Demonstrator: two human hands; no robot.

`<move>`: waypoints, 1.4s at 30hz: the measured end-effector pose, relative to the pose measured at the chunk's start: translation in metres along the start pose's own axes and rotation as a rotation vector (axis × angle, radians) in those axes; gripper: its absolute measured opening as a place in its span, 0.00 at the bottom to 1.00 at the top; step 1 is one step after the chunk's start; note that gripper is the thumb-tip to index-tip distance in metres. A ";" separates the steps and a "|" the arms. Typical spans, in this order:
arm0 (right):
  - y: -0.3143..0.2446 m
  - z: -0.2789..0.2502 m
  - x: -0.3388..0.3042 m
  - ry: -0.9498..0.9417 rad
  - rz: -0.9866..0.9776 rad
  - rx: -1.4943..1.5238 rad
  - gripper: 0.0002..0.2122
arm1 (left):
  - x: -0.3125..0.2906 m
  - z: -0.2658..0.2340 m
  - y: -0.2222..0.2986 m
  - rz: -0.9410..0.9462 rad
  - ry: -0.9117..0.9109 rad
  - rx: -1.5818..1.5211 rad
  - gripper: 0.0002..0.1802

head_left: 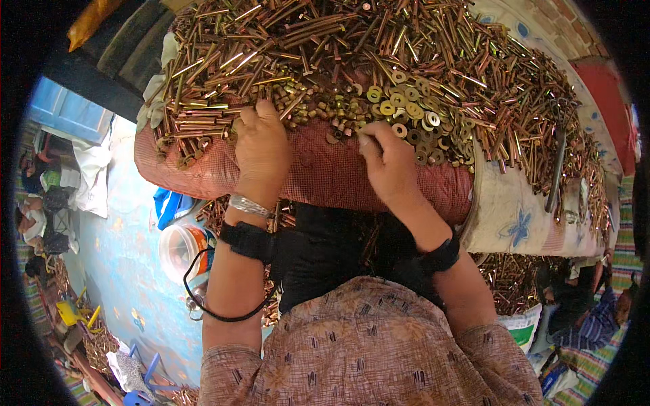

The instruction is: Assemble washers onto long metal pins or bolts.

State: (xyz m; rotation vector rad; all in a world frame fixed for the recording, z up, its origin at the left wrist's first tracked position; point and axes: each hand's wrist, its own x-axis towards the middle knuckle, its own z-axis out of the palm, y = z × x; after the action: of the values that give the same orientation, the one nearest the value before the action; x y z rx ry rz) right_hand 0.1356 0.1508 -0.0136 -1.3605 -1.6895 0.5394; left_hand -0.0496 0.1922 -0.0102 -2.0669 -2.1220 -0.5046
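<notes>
My left hand (pixel 261 145) reaches over the near edge of a big heap of brass-coloured bolts (pixel 318 30), its fingers curled at the left end of a cluster of small sleeve-like nuts (pixel 305 101). Whatever those fingers hold is hidden. Right of it, my right hand (pixel 393 162) has its thumb and fingers drawn together beside a pile of flat washers (pixel 406 101). What sits in that pinch is too small to make out. Left of my left hand, several bolts (pixel 200 125) lie roughly side by side. A red mesh-covered roll (pixel 318 159) runs beneath both wrists.
A pale flowered cloth (pixel 518 220) covers the right side, with a dark metal rod (pixel 557 166) on the bolts. At lower left stands a clear bucket (pixel 179 250) on a blue floor (pixel 128 264). A white sack (pixel 527 325) with more bolts is at lower right. Another person (pixel 596 314) is beyond it.
</notes>
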 end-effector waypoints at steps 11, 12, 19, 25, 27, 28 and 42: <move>0.010 0.003 0.011 0.017 -0.043 -0.172 0.06 | -0.014 -0.020 -0.041 -0.236 -0.122 -0.966 0.12; 0.011 0.006 0.014 0.004 -0.087 -0.245 0.07 | -0.019 -0.027 -0.043 -0.391 -0.191 -1.353 0.12; 0.002 0.015 0.027 -0.117 -0.032 -0.511 0.08 | -0.053 -0.022 -0.041 -0.783 -0.557 -2.328 0.11; 0.000 0.014 0.015 -0.003 -0.053 -0.178 0.08 | -0.069 -0.016 -0.027 -0.878 -0.458 -2.305 0.09; -0.002 0.013 0.007 0.011 -0.056 -0.076 0.07 | -0.070 -0.018 -0.025 -0.840 -0.457 -2.309 0.09; -0.007 0.012 0.004 0.026 -0.058 0.028 0.07 | -0.071 -0.019 -0.024 -0.800 -0.456 -2.310 0.10; -0.019 0.016 -0.021 -0.429 0.872 1.179 0.06 | -0.096 -0.039 -0.011 -0.533 -0.664 -2.211 0.12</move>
State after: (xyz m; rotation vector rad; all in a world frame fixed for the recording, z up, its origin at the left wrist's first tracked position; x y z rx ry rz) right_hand 0.1122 0.1284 -0.0151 -0.9850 -0.6202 2.0290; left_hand -0.0613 0.0886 -0.0062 -1.7122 -2.2481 -4.0616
